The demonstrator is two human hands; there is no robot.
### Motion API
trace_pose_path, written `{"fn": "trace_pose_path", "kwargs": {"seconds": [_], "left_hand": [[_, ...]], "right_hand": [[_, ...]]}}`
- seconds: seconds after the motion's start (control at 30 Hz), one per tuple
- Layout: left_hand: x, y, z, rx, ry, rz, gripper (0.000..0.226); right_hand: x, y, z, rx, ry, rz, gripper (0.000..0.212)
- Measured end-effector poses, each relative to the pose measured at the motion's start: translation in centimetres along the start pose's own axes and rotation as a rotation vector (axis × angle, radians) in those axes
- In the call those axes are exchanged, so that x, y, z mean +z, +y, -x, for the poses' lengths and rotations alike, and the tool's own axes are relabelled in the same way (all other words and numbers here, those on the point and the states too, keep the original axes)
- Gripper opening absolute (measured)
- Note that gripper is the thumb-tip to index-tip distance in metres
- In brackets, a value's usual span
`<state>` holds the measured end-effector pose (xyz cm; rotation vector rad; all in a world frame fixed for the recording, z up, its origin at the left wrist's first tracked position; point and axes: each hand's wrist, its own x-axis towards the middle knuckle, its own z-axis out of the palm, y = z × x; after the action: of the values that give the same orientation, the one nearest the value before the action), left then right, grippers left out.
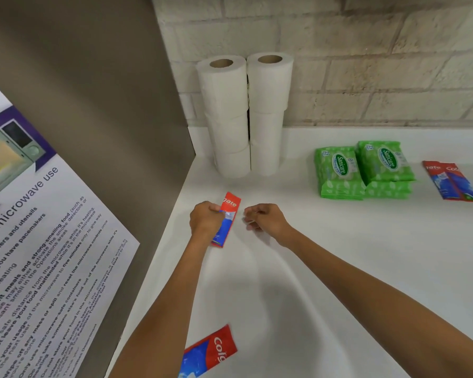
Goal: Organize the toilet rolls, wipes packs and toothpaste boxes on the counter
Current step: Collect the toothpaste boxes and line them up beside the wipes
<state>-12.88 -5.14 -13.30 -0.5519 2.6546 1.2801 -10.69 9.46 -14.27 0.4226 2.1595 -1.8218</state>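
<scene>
- A person's left hand point(206, 223) grips one Colgate toothpaste box point(228, 216) lying by the tabletop's point(339, 255) left edge. The right hand point(265, 221), fingers curled on nothing, sits just beside the box.
- Four toothpaste boxes show in all: a second box point(210, 353) lies at the near edge and two more point(448, 184) lie side by side toward the right edge.
- Six toilet rolls point(227, 105) stand in two touching stacks of three in the far-left corner.
- Two stacks of green Sanicare wipes packs point(339, 170) sit toward the back edge; the packs per stack cannot be counted.

Two upright toilet-roll columns point(224, 113), two green wipes-pack stacks point(339, 173), red-blue toothpaste boxes point(452, 184) apart.
</scene>
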Motion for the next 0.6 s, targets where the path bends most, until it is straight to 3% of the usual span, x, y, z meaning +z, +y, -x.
{"fn": "trace_pose_path", "kwargs": {"seconds": [0.1,0.23,0.4,0.6], "left_hand": [[0.9,1.9,1.0,-0.06,-0.088,0.336,0.023],[2.9,5.4,3.9,-0.03,-0.218,0.541,0.018],[6.9,9.0,7.5,0.043,-0.272,0.551,0.009],[13.6,13.5,12.4,0.154,-0.326,0.491,0.022]], "right_hand": [[-0.9,-0.1,0.7,0.019,-0.003,-0.06,0.018],[-4.4,-0.2,2.4,0.001,0.062,-0.187,0.026],[-10.6,0.5,5.1,-0.074,0.12,-0.275,0.008],[-20.5,3.2,8.0,-0.084,0.306,-0.249,0.023]]}}
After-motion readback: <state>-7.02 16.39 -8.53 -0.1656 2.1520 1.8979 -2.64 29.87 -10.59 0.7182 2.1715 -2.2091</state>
